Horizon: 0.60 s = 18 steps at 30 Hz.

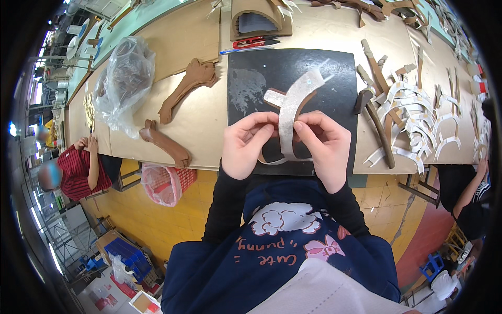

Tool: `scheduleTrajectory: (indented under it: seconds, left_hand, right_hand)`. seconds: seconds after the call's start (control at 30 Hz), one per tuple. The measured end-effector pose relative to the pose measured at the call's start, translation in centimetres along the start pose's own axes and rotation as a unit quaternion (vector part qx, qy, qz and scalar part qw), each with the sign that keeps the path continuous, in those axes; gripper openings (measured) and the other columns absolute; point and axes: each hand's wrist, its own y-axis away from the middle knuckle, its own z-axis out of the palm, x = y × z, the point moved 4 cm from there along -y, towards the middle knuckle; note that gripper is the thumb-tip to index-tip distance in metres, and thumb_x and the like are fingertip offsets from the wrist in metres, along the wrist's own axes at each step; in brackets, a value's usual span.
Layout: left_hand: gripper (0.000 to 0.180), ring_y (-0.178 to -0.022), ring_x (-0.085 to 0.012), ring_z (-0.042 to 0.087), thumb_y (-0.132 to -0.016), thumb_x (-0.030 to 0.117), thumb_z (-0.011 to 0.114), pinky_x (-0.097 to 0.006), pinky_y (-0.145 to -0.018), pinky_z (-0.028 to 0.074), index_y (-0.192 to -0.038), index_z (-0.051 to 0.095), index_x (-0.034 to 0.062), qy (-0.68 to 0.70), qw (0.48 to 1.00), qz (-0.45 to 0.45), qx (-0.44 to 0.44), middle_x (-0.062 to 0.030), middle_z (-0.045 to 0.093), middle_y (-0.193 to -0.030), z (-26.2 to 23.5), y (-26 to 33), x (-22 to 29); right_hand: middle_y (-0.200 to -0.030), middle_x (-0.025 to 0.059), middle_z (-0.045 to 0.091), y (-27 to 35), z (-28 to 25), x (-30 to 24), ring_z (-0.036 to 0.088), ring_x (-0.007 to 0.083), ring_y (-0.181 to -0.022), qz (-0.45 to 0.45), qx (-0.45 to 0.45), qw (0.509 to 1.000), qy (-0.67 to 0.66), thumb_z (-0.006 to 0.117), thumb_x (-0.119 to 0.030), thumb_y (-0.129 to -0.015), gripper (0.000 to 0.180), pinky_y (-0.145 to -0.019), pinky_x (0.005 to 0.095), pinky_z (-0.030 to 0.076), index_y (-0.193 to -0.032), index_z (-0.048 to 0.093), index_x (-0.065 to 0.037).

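Observation:
My left hand [247, 144] and my right hand [324, 144] both pinch a curved silvery strip [293, 107] with a brown underside, held over a black mat [324, 73]. The strip arcs up from my fingers toward the mat's upper right. A second silver-and-brown piece [274, 97] crosses behind it, just above my left fingers. Both hands sit at the table's near edge, thumbs pressed on the strip.
A hammer [374, 118] lies right of the mat beside a heap of several silvery strips [413, 118]. Brown cut pieces [185, 89] and a clear plastic bag [123, 78] lie to the left. Red scissors [253, 42] rest beyond the mat. Other people sit at both sides.

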Motion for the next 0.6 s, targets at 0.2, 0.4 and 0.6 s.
scheduleTrajectory:
  seconds: [0.2,0.4,0.6]
  left_hand:
    - [0.02,-0.108,-0.0152,0.061,-0.09,0.001,0.072,-0.032,-0.095,0.051,-0.108,0.066,-0.0038,-0.079,0.994,0.071,0.005,-0.0084,0.06,-0.12,0.3,0.1,0.6]
    - [0.016,-0.103,-0.0133,0.062,-0.087,0.002,0.077,-0.029,-0.089,0.052,-0.099,0.068,-0.0032,-0.053,0.997,0.062,-0.013,-0.0067,0.06,-0.114,0.5,-0.8,0.1]
    - [0.014,-0.097,-0.0106,0.061,-0.091,0.004,0.074,-0.026,-0.087,0.05,-0.101,0.068,-0.0027,-0.033,0.999,0.032,-0.004,-0.0037,0.063,-0.109,0.3,-0.7,-0.2]
  right_hand:
    - [-0.089,0.0073,0.07,-0.1,0.3,-0.5,0.066,0.0105,-0.075,-0.079,0.027,0.991,0.101,0.071,0.0,-0.089,0.009,-0.069,0.0245,0.053,-0.097,0.07,0.006]
    - [-0.088,0.007,0.069,-0.3,0.2,-0.6,0.066,0.0099,-0.074,-0.058,0.026,0.995,0.079,0.07,0.0,-0.09,0.008,-0.067,0.0234,0.053,-0.096,0.07,0.006]
    - [-0.086,0.0062,0.067,-0.5,0.0,-0.5,0.066,0.0094,-0.073,-0.017,-0.051,0.998,0.029,0.067,0.0,-0.092,0.008,-0.068,0.0228,0.053,-0.094,0.068,0.007]
